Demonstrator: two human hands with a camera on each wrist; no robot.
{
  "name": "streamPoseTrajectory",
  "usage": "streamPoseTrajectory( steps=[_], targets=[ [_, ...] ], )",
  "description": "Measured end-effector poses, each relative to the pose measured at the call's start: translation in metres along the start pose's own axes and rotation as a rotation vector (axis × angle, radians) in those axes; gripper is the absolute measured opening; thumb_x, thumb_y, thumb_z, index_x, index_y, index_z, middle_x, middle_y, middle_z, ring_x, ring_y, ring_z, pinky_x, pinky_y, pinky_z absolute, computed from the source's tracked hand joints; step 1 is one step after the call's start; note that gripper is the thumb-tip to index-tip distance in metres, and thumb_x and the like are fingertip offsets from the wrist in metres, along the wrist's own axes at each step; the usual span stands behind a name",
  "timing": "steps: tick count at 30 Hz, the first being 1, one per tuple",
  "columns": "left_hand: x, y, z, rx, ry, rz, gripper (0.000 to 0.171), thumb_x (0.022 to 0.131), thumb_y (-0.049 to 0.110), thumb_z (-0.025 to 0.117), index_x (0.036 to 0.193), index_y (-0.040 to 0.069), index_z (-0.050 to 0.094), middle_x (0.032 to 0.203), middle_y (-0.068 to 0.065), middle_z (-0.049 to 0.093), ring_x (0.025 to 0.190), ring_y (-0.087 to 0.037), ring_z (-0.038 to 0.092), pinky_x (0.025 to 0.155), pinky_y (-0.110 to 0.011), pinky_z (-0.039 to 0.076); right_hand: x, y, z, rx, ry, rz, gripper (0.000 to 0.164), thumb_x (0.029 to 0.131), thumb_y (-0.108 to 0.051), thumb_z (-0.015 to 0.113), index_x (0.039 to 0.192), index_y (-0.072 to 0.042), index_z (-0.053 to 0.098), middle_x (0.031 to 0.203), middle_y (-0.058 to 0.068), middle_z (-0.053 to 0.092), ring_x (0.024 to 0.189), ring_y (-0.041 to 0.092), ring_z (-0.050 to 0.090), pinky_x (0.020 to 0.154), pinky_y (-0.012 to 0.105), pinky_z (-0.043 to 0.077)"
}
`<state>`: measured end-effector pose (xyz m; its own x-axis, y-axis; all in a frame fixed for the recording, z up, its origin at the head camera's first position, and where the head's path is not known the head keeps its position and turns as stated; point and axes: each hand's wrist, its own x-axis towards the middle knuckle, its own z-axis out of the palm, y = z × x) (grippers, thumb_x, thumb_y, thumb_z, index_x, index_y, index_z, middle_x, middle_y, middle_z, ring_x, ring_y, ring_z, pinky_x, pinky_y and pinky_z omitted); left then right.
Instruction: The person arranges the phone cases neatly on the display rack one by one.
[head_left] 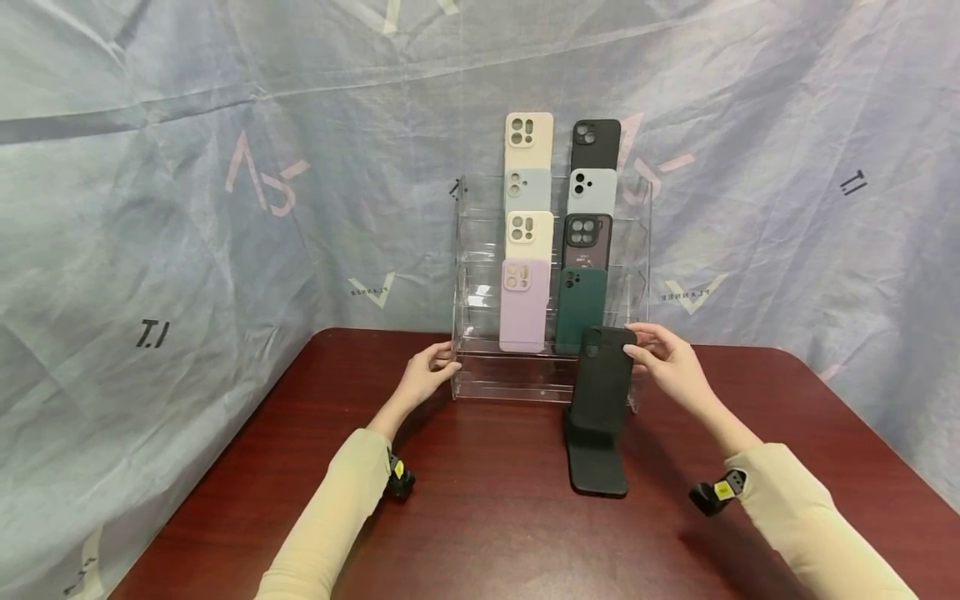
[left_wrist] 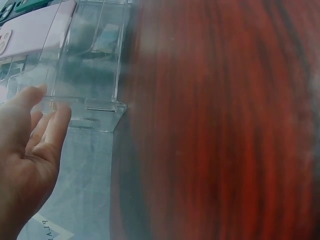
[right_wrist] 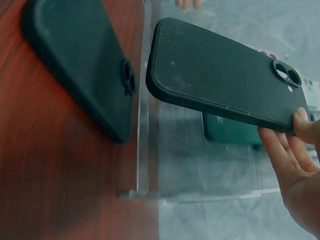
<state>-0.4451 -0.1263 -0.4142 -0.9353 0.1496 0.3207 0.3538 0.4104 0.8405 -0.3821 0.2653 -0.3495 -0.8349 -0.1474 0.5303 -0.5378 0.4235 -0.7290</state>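
Observation:
My right hand (head_left: 675, 367) pinches a black phone case (head_left: 602, 383) by its upper right edge, thumb in front and fingers behind. The case stands upright before a clear acrylic display rack (head_left: 480, 367), its two camera holes showing in the right wrist view. A second black phone case (head_left: 597, 468) lies flat on the table just below it. My left hand (head_left: 426, 373) holds the rack's lower left side edge between thumb and fingers, seen also in the left wrist view. A green phone case (head_left: 581, 308) on the rack is partly hidden behind the held one.
On the rack's tiers stand two columns of phone cases, including a lilac one (head_left: 522, 312) at the lower left and a black one (head_left: 596, 143) at top right. The dark red table (head_left: 480, 500) ends at a grey printed cloth (head_left: 375, 125) behind.

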Motion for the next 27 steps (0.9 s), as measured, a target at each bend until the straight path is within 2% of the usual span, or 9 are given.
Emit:
streamPoseTrajectory(
  steps=[6,8,9,13,14,17,21,24,27],
  targets=[
    [0.0,0.0,0.002,0.029,0.011,0.012,0.045,0.087,0.015,0.068,0.128,0.0,0.055,0.118,-0.019,0.063,0.106,-0.029,0.063,0.091,-0.04,0.052,0.01,-0.006,0.012,-0.009,-0.006,-0.024,0.039,0.092,-0.011,0.061,0.129,-0.002,0.054,0.108,0.018,0.055,0.077,-0.005,0.06,0.065,0.021,0.057],
    [0.0,0.0,0.002,0.032,0.016,0.002,0.045,0.087,0.015,0.068,0.127,0.0,0.055,0.118,-0.019,0.064,0.107,-0.029,0.063,0.091,-0.04,0.051,0.012,-0.019,0.017,-0.009,-0.016,-0.023,0.039,0.092,-0.008,0.06,0.129,0.0,0.053,0.111,0.021,0.055,0.079,-0.003,0.06,0.066,0.02,0.057],
    [0.0,-0.001,0.002,0.03,0.015,-0.002,0.044,0.087,0.015,0.068,0.127,0.0,0.056,0.118,-0.019,0.063,0.107,-0.029,0.062,0.091,-0.04,0.051,0.013,-0.026,0.019,-0.01,-0.017,-0.026,0.039,0.092,-0.007,0.06,0.129,0.0,0.053,0.112,0.023,0.055,0.079,-0.001,0.061,0.067,0.023,0.058],
    [-0.001,-0.001,0.0,0.01,0.009,-0.019,0.044,0.088,0.016,0.067,0.127,0.001,0.056,0.119,-0.017,0.063,0.109,-0.028,0.061,0.092,-0.039,0.051,0.017,-0.051,0.028,-0.017,-0.005,-0.016,0.038,0.09,-0.002,0.059,0.127,0.005,0.053,0.109,0.026,0.055,0.073,0.001,0.059,0.06,0.017,0.054],
    [-0.001,-0.001,0.0,0.012,0.01,-0.014,0.044,0.088,0.016,0.067,0.127,0.0,0.055,0.119,-0.018,0.063,0.109,-0.028,0.061,0.092,-0.039,0.051,0.02,-0.052,0.031,-0.018,0.003,-0.018,0.038,0.09,-0.001,0.06,0.127,0.004,0.053,0.109,0.026,0.055,0.072,0.002,0.059,0.059,0.016,0.054],
    [0.0,-0.002,0.001,0.006,0.013,-0.012,0.043,0.088,0.016,0.067,0.126,0.001,0.056,0.119,-0.017,0.063,0.109,-0.028,0.061,0.093,-0.04,0.051,0.028,-0.045,0.038,0.007,0.019,-0.02,0.038,0.09,-0.002,0.06,0.127,0.004,0.053,0.108,0.025,0.054,0.073,0.005,0.06,0.06,0.014,0.053],
    [0.0,-0.003,0.001,-0.004,0.009,-0.014,0.043,0.088,0.017,0.067,0.126,0.002,0.056,0.119,-0.016,0.063,0.108,-0.027,0.061,0.093,-0.04,0.05,0.04,-0.023,0.049,0.025,0.044,-0.03,0.039,0.092,-0.009,0.06,0.129,-0.001,0.054,0.107,0.02,0.053,0.08,0.013,0.061,0.069,0.03,0.059],
    [0.0,-0.004,0.001,-0.001,0.005,-0.014,0.043,0.088,0.017,0.067,0.126,0.002,0.055,0.119,-0.016,0.062,0.108,-0.027,0.061,0.092,-0.039,0.051,0.047,-0.01,0.057,0.035,0.066,-0.045,0.038,0.091,-0.014,0.062,0.128,-0.006,0.056,0.104,0.017,0.054,0.081,0.009,0.061,0.072,0.038,0.058],
    [0.0,-0.004,0.001,0.002,0.0,-0.018,0.043,0.088,0.017,0.067,0.126,0.002,0.054,0.119,-0.016,0.062,0.108,-0.027,0.061,0.091,-0.038,0.051,0.053,-0.005,0.065,0.045,0.086,-0.056,0.037,0.09,-0.014,0.064,0.125,-0.007,0.058,0.103,0.017,0.056,0.079,0.003,0.06,0.071,0.037,0.058]
  ],
)
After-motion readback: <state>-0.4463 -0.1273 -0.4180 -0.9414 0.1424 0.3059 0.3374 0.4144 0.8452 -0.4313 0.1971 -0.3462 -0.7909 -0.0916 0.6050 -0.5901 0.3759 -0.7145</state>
